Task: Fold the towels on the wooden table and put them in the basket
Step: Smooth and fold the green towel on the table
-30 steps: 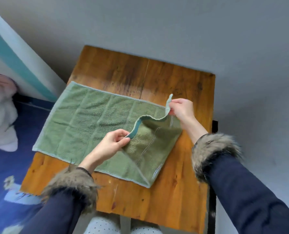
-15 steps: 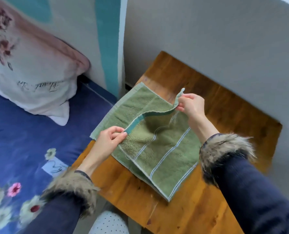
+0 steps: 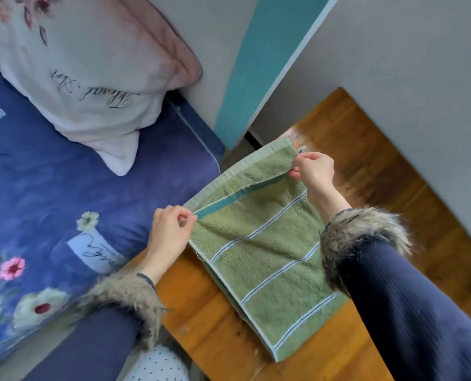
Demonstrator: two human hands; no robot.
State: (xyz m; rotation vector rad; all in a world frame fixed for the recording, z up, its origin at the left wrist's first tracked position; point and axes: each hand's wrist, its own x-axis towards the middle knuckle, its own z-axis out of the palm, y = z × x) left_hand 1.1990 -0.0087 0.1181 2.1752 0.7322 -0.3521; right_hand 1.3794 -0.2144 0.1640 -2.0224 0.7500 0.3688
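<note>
— What do we have nearest to us?

— At the bottom edge, a patch of white fabric with dark dots (image 3: 157, 365). Just beyond it come our two dark sleeves with fur cuffs, the left cuff (image 3: 124, 301) and the right cuff (image 3: 363, 240), both reaching forward over the wooden table (image 3: 206, 320).

— And where is the towel?

— The green towel (image 3: 267, 259) lies on the table's left part, doubled over on itself, its pale stripes running across the upper layer. Its far border sticks out past the upper layer, toward the wall.

— What surrounds it?

— To the left of the table we see a bed with a blue flowered cover (image 3: 50, 193), and farther off on it a white pillow (image 3: 91, 78) with script lettering. Behind the table stands a grey wall (image 3: 407, 78), with a teal stripe (image 3: 250, 86) on the panel beside the bed. Nothing lies between our hands and the towel.

— How do we hold it?

— Our left hand (image 3: 168, 232) pinches the near corner of the upper layer between thumb and fingertips, the other fingers curled in. Our right hand (image 3: 314, 169) pinches the far corner in the same way, wrist bent, lifting that edge a little off the layer below. The teal hem runs taut between the two hands.
</note>
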